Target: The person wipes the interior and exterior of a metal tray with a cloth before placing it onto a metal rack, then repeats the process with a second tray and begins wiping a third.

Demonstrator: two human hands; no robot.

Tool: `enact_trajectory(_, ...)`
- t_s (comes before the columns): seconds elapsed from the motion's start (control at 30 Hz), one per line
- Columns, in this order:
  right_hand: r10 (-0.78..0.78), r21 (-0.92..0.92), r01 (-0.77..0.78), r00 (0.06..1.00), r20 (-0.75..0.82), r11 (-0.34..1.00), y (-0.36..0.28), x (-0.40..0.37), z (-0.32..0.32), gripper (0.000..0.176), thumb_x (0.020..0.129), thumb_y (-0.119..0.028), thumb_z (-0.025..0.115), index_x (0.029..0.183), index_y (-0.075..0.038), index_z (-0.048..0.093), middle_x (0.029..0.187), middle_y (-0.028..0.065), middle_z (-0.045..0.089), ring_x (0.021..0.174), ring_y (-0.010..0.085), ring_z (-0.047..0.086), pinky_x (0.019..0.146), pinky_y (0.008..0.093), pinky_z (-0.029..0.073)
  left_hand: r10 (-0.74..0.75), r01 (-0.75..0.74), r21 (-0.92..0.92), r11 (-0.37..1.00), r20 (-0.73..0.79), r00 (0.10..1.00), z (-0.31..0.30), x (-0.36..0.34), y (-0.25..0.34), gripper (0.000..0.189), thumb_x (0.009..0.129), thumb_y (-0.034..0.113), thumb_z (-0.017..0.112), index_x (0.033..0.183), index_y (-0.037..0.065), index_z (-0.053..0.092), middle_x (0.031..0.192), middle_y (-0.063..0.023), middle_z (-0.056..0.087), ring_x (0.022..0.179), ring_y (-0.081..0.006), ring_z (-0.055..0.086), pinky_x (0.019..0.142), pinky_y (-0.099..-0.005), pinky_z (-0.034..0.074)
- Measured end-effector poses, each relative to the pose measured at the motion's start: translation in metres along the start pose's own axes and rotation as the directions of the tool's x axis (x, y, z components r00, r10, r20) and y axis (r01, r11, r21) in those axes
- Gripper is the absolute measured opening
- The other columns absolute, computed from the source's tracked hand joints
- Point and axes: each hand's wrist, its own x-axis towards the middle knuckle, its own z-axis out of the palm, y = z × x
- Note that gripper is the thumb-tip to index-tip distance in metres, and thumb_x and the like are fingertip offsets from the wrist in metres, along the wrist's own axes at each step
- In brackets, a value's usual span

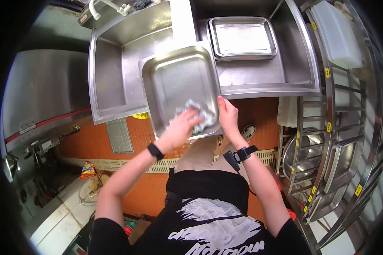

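Note:
A deep rectangular stainless steel pan [174, 80] is tilted over the front edge of the sinks, its open side facing me. My right hand [228, 115] grips the pan's right rim near the lower corner, thumb on the rim and the other fingers mostly hidden. Inside the pan, near its lower end, my left hand [184, 126] presses a crumpled pale grey-white cloth [206, 120] against the metal. Its fingers are bent over the cloth.
A left sink basin [108, 68] has a white faucet [108, 6] behind it. In the right basin [259, 78] lie stacked steel trays [242, 38]. At right stands a metal rack [327, 127] with pans and a white plastic container [338, 34]. A floor drain strip [132, 165] crosses below.

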Motion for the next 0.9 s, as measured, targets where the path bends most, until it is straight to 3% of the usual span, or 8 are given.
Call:
enact_trajectory(0.17, 0.012, 0.018, -0.013, 0.999, 0.044, 1.000, 0.009, -0.007, -0.014, 0.046, 0.097, -0.036, 0.045, 0.072, 0.002, 0.048, 0.057, 0.0224, 0.043, 0.054, 0.0415, 0.039, 0.048, 0.0425, 0.036, -0.250, 0.263, -0.149, 0.953, 0.102, 0.963, -0.001, -0.040, 0.031, 0.048, 0.071, -0.003, 0.053, 0.117, 0.009, 0.055, 0.116, -0.0155, 0.054, 0.114, -0.0350, 0.048, 0.098, -0.0452, 0.039)
enact_trajectory(0.27, 0.018, 0.016, -0.019, 0.998, 0.060, 1.000, 0.012, -0.012, -0.029, 0.048, 0.098, -0.038, 0.043, 0.072, 0.002, 0.048, 0.058, 0.0234, 0.043, 0.055, 0.0430, 0.042, 0.049, 0.0436, 0.036, -0.258, 0.219, 0.265, 0.939, 0.125, 0.958, 0.007, -0.063, 0.027, 0.053, 0.072, 0.020, 0.064, 0.121, 0.009, 0.049, 0.113, -0.0143, 0.053, 0.111, -0.0326, 0.048, 0.105, -0.0502, 0.028)
enact_trajectory(0.4, -0.022, 0.021, 0.021, 1.000, 0.016, 1.000, 0.020, -0.013, -0.044, 0.050, 0.098, -0.041, 0.042, 0.072, 0.002, 0.047, 0.059, 0.0244, 0.043, 0.058, 0.0445, 0.044, 0.050, 0.0442, 0.036, -0.180, 0.157, 0.429, 0.889, 0.014, 0.983, 0.026, -0.064, 0.049, 0.052, 0.069, 0.027, 0.070, 0.113, 0.007, 0.051, 0.104, -0.0148, 0.051, 0.108, -0.0301, 0.047, 0.107, -0.0479, 0.025)
enact_trajectory(0.5, -0.040, -0.013, 0.040, 0.998, 0.048, 0.999, 0.028, -0.011, -0.062, 0.046, 0.094, -0.038, 0.052, 0.071, 0.002, 0.045, 0.059, 0.0248, 0.045, 0.062, 0.0462, 0.046, 0.049, 0.0450, 0.036, -0.095, 0.122, 0.524, 0.843, -0.077, 0.992, 0.048, -0.055, 0.047, 0.040, 0.066, 0.018, 0.068, 0.101, 0.008, 0.052, 0.089, -0.0108, 0.049, 0.092, -0.0273, 0.049, 0.086, -0.0396, 0.037)
enact_trajectory(0.6, -0.174, -0.025, 0.176, 0.983, 0.057, 0.984, 0.014, 0.002, -0.089, 0.042, 0.089, -0.031, 0.061, 0.069, 0.002, 0.044, 0.057, 0.0229, 0.043, 0.053, 0.0407, 0.042, 0.048, 0.0420, 0.035, 0.015, 0.075, 0.509, 0.857, -0.171, 0.985, 0.050, -0.046, 0.062, 0.037, 0.065, 0.014, 0.066, 0.098, 0.009, 0.052, 0.088, -0.0109, 0.048, 0.089, -0.0280, 0.049, 0.080, -0.0396, 0.038)
enact_trajectory(0.7, -0.195, 0.065, 0.191, 0.979, 0.056, 0.979, -0.019, 0.026, -0.121, 0.040, 0.085, -0.023, 0.064, 0.065, 0.003, 0.041, 0.054, 0.0155, 0.035, 0.051, 0.0166, 0.027, 0.046, 0.0348, 0.032, 0.092, 0.036, 0.454, 0.890, -0.258, 0.962, 0.020, -0.032, 0.095, 0.044, 0.063, 0.011, 0.067, 0.105, 0.008, 0.053, 0.097, -0.0126, 0.051, 0.095, -0.0301, 0.050, 0.085, -0.0432, 0.039)
enact_trajectory(0.83, -0.286, 0.022, 0.286, 0.946, 0.152, 0.958, -0.086, 0.088, -0.172, 0.040, 0.087, -0.027, 0.063, 0.065, 0.001, 0.045, 0.055, 0.0108, 0.042, 0.053, 0.0135, 0.033, 0.049, 0.0350, 0.035, 0.241, -0.079, 0.420, 0.904, -0.349, 0.906, -0.046, 0.001, 0.145, 0.042, 0.063, 0.007, 0.067, 0.103, 0.006, 0.055, 0.101, -0.0143, 0.054, 0.096, -0.0327, 0.052, 0.082, -0.0441, 0.042)
enact_trajectory(0.9, -0.302, 0.409, 0.210, 0.937, 0.175, 0.888, -0.120, 0.114, -0.198, 0.037, 0.093, -0.032, 0.055, 0.071, -0.002, 0.052, 0.055, 0.0013, 0.044, 0.048, 0.0104, 0.039, 0.045, 0.0301, 0.035, 0.302, -0.137, 0.399, 0.906, -0.385, 0.872, -0.073, 0.016, 0.165, 0.040, 0.064, 0.006, 0.068, 0.102, 0.005, 0.056, 0.099, -0.0150, 0.055, 0.092, -0.0334, 0.054, 0.079, -0.0438, 0.044)
